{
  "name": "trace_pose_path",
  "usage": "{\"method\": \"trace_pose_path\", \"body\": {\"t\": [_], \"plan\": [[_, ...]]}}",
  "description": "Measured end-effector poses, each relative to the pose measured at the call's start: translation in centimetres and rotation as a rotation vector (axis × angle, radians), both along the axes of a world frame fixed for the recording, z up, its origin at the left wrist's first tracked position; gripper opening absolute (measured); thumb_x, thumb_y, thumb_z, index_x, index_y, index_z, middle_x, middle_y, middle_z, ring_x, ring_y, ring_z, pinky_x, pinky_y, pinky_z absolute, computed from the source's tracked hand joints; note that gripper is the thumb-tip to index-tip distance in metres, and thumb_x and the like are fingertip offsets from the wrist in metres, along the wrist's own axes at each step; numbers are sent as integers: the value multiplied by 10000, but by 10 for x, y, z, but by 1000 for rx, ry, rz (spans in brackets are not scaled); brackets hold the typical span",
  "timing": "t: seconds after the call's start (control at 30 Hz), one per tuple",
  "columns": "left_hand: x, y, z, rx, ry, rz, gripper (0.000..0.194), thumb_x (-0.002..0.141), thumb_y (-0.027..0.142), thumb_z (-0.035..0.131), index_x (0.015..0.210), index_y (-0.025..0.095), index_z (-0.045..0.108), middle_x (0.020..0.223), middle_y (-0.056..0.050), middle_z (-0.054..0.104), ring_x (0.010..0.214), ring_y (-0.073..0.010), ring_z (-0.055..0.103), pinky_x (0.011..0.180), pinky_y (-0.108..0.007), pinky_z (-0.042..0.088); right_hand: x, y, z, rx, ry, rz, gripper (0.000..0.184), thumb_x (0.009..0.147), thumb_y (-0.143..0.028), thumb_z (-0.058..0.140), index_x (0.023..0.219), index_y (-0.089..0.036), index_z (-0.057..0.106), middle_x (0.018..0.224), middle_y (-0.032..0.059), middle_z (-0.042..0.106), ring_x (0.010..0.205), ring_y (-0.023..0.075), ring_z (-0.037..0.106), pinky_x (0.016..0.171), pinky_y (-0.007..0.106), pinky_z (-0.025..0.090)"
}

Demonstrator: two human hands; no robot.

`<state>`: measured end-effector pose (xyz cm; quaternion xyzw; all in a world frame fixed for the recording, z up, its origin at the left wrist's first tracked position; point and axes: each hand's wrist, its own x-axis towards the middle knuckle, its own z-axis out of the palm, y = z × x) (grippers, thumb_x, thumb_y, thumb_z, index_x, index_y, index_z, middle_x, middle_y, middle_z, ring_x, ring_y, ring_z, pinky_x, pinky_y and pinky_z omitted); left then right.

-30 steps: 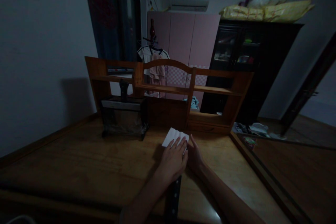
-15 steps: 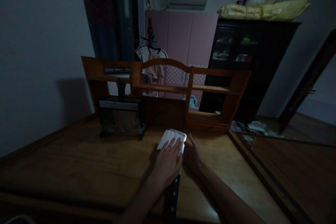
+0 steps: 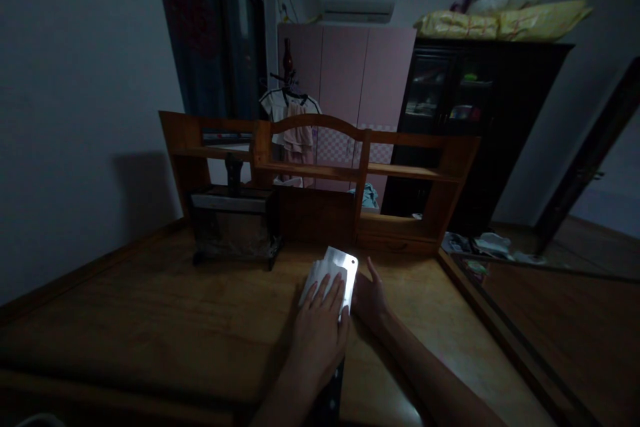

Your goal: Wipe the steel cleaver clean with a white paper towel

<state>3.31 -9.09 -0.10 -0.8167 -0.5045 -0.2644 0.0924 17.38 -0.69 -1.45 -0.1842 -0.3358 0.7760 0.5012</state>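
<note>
A cleaver (image 3: 345, 261) points away from me above the wooden surface, its shiny blade showing a small hole at the far right corner. Its black riveted handle (image 3: 330, 397) runs toward me, partly behind my left forearm. My left hand (image 3: 323, 320) presses a folded white tissue (image 3: 315, 275) onto the blade, fingers laid along it. Against the blade's right edge is my right hand (image 3: 371, 297), thumb raised; its other fingers go under the blade and are hidden.
A knife block (image 3: 233, 227) with one black handle sticking up stands back left. Behind it rises a wooden shelf unit (image 3: 315, 172). The wooden surface (image 3: 150, 320) meets the wall (image 3: 85, 100) on the left. A raised wooden edge (image 3: 495, 320) borders the right side.
My left hand and the tissue have slid back along the blade toward me, so the far end of the blade and its hole show more. My right hand has hardly moved.
</note>
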Motion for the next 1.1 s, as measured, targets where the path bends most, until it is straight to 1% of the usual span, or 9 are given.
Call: {"method": "trace_pose_path", "body": {"t": [0.1, 0.23, 0.3, 0.37, 0.5, 0.57, 0.8, 0.93, 1.1], "plan": [[7, -7, 1, -21, -5, -30, 480, 981, 352, 281, 1438, 225, 353, 1511, 2, 315, 1405, -220, 270, 1155, -458, 260, 0, -2, 3, -33, 41, 37, 525, 858, -598, 409, 1005, -146, 633, 936, 121, 724, 932, 281, 667, 853, 457, 488], [14, -11, 5, -45, 5, -65, 494, 977, 410, 287, 1414, 211, 398, 1500, -7, 338, 1399, -220, 286, 1151, -442, 275, 2, -2, 5, -85, 45, 12, 483, 863, -577, 405, 903, -161, 647, 816, 95, 728, 901, 274, 673, 862, 453, 487], [14, -12, 5, -36, 8, -77, 489, 977, 402, 290, 1411, 208, 405, 1492, -14, 356, 1392, -221, 301, 1141, -443, 292, 2, -2, 5, -106, 40, 1, 466, 863, -571, 409, 847, -168, 644, 766, 87, 724, 897, 274, 674, 866, 451, 486], [12, -12, 4, -17, 4, -85, 480, 979, 385, 290, 1417, 218, 394, 1489, -13, 363, 1389, -215, 310, 1135, -443, 300, 2, -1, 5, -108, 41, 11, 465, 857, -579, 418, 830, -172, 641, 776, 89, 726, 911, 278, 672, 868, 454, 485], [6, -13, 4, -7, 3, -65, 467, 984, 380, 294, 1418, 236, 390, 1487, -2, 368, 1388, -199, 312, 1142, -430, 293, 1, -2, 4, -41, 68, 52, 506, 852, -596, 423, 964, -155, 643, 933, 113, 730, 957, 281, 664, 876, 451, 484], [5, -13, 5, -11, 12, -50, 461, 984, 384, 301, 1409, 240, 402, 1486, 9, 370, 1388, -193, 311, 1145, -419, 292, 1, -1, 2, -20, 80, 61, 520, 860, -582, 422, 1031, -139, 634, 974, 123, 725, 958, 280, 665, 874, 445, 487], [1, -12, 10, 25, 39, -9, 440, 979, 363, 331, 1384, 232, 442, 1467, 9, 404, 1374, -185, 338, 1131, -400, 313, 2, 2, -2, -35, 104, 75, 506, 870, -557, 426, 1015, -124, 645, 892, 123, 738, 855, 273, 688, 793, 423, 526], [-4, -10, 12, 30, 38, 18, 440, 977, 354, 333, 1387, 236, 440, 1453, 0, 426, 1367, -192, 353, 1121, -411, 323, 1, -2, 2, -32, 101, 76, 539, 870, -570, 424, 1076, -115, 629, 927, 136, 734, 888, 289, 683, 796, 441, 519], [-11, -1, 12, 32, 24, 41, 457, 976, 356, 335, 1401, 212, 420, 1471, -12, 395, 1376, -210, 336, 1130, -428, 301, 0, -3, 4, -56, 85, 39, 539, 867, -573, 436, 1068, -112, 630, 944, 137, 732, 918, 290, 678, 831, 448, 503]]}}
